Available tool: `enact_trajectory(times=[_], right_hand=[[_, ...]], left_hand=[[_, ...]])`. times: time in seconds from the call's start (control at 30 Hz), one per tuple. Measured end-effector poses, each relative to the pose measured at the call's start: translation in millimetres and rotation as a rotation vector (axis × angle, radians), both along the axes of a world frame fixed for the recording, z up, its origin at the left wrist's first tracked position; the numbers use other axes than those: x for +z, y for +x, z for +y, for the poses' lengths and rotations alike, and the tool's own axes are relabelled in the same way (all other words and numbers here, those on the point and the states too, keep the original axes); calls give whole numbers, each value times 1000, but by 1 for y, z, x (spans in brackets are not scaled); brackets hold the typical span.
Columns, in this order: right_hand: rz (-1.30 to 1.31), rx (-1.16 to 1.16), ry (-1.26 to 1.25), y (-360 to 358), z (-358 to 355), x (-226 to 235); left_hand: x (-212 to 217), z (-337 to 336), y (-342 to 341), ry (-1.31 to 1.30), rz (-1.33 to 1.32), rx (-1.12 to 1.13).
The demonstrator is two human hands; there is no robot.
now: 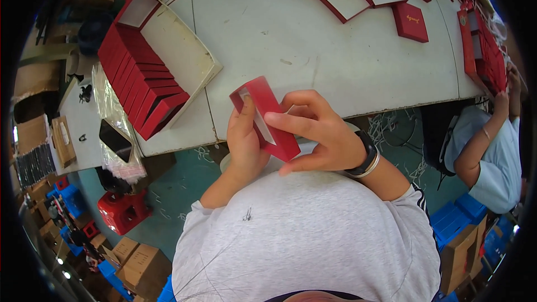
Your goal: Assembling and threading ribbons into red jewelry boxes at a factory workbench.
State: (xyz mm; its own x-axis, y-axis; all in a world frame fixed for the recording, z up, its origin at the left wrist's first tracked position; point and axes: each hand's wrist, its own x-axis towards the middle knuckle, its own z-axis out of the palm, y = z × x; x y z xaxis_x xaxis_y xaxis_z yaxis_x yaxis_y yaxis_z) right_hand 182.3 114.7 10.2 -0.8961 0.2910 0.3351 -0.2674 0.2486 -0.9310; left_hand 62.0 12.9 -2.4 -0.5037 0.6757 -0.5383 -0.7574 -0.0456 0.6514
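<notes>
A shallow red box part (pixel 262 90) with a pale inside is held between my two hands, just over the table's front edge. My left hand (pixel 246 148) grips it from the left, with the thumb reaching into its open side. On its right side, my right hand (pixel 327 134) pinches it, the index finger lying across the red wall and the thumb near the lower end. A dark watch and a bangle sit on my right wrist. To the left, red boxes (pixel 134 72) stand packed in a row in a white tray (pixel 193 39).
Open red box parts (pixel 342 1) with white insides lie at the far side, near a closed red box (pixel 411 22). A phone (pixel 116 140) rests on plastic wrapping at left. A red stool (pixel 120 212) and cartons (pixel 140 263) stand below. Another person (pixel 485 151) works at right.
</notes>
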Motion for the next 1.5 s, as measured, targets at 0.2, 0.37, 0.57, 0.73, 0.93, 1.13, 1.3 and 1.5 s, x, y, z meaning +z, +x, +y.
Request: enact_trajectory(times=[0.2,0.37,0.57,0.73,0.93,1.13,1.3,1.5], right_hand=[[-13,-349,456,3,-13,-7],[125,-533,349,-10,-17,-17],[153,-444,771,-15,-11,-1],[-43,-311,851,-25,-13,8],[66,-281,638,-51,-17,7],[-49,-176,749,-79,-7,46],[-302,-228,217,-98,-1,68],[-75,-351,461,-199,65,80]], left_hand=[[-3,-8,-3,50,-354,-185],[1,-5,-6,-2,-403,-260],[0,-10,-11,113,-417,-220],[-9,-15,-16,153,-345,-126],[-4,-20,-37,174,-365,-123],[-5,-24,-45,179,-94,-44],[-18,-47,-73,248,680,-170],[-34,-61,-89,70,827,-459]])
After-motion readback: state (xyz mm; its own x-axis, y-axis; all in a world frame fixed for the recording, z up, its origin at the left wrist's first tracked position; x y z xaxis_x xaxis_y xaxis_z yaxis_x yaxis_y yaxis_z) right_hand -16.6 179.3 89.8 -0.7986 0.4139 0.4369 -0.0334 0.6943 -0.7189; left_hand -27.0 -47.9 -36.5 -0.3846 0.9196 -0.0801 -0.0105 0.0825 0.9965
